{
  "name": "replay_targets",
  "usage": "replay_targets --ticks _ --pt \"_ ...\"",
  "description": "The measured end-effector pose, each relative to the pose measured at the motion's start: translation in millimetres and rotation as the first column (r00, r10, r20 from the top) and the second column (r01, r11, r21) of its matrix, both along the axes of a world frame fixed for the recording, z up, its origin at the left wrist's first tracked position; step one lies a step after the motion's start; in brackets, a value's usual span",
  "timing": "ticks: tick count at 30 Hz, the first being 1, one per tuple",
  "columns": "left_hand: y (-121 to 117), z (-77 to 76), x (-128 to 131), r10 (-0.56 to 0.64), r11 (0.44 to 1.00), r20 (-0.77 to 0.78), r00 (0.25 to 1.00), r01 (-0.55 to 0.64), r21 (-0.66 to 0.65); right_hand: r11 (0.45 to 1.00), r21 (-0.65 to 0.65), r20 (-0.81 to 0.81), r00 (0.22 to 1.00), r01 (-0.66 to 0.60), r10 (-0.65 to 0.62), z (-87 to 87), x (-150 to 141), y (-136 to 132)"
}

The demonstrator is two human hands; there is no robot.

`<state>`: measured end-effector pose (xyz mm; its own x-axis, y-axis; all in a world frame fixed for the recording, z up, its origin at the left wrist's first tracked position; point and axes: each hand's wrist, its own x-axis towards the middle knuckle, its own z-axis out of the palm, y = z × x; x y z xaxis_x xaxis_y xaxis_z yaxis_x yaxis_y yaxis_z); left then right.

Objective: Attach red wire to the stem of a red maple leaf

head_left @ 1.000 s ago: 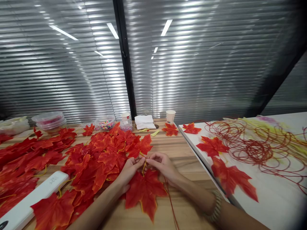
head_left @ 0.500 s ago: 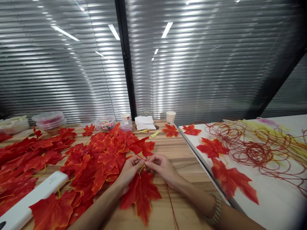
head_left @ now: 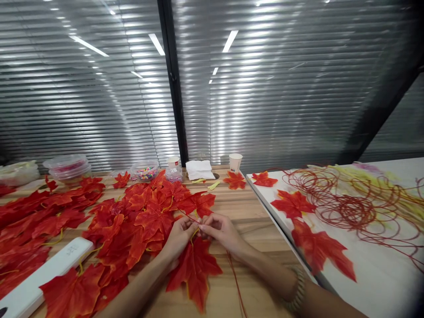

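Pinched between the fingertips of both hands is a thin red cord [head_left: 236, 278], whose long tail trails down the table to the near edge. A red artificial maple leaf [head_left: 195, 274] hangs below my fingers by its yellow stem [head_left: 194, 236], which meets the cord at the pinch. My left hand [head_left: 180, 236] is closed, thumb against forefinger, beside the leaf heap. Closed in the same way, my right hand [head_left: 220, 229] almost touches the left fingertips. The exact crossing of cord and stem is hidden by the fingers. Another maple leaf [head_left: 196, 203] lies just beyond my hands.
Heaped maple leaves [head_left: 132, 225] cover the left side, with a white oblong device [head_left: 49, 274] among them. Bead tubs [head_left: 145, 171], paper cups [head_left: 235, 162] and white paper [head_left: 199, 169] line the back. Tangled red cord [head_left: 351, 212] and leaves lie on the white table [head_left: 367, 282] at right.
The fingers have shifted slightly at the pinch, and a bit more red cord shows above the fingertips. The leaf hangs nearly where it was.
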<state>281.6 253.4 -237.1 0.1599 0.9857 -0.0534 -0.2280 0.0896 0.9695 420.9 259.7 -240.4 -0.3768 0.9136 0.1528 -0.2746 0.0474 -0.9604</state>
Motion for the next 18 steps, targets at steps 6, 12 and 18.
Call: replay_targets --ticks 6,12,18 --pt "0.7 -3.8 -0.6 -0.022 1.000 -0.016 1.000 0.022 0.019 1.000 0.019 -0.016 1.000 -0.011 0.011 -0.7 0.0 0.2" --pt "1.1 -4.4 0.3 -0.010 1.000 -0.018 1.000 0.010 0.016 1.000 0.007 -0.005 1.000 -0.003 0.003 1.2 -0.3 -1.4" --pt "-1.1 0.3 2.6 0.020 0.999 -0.014 1.000 -0.019 0.029 1.000 0.008 -0.002 1.000 0.029 -0.029 0.4 -1.6 -0.7"
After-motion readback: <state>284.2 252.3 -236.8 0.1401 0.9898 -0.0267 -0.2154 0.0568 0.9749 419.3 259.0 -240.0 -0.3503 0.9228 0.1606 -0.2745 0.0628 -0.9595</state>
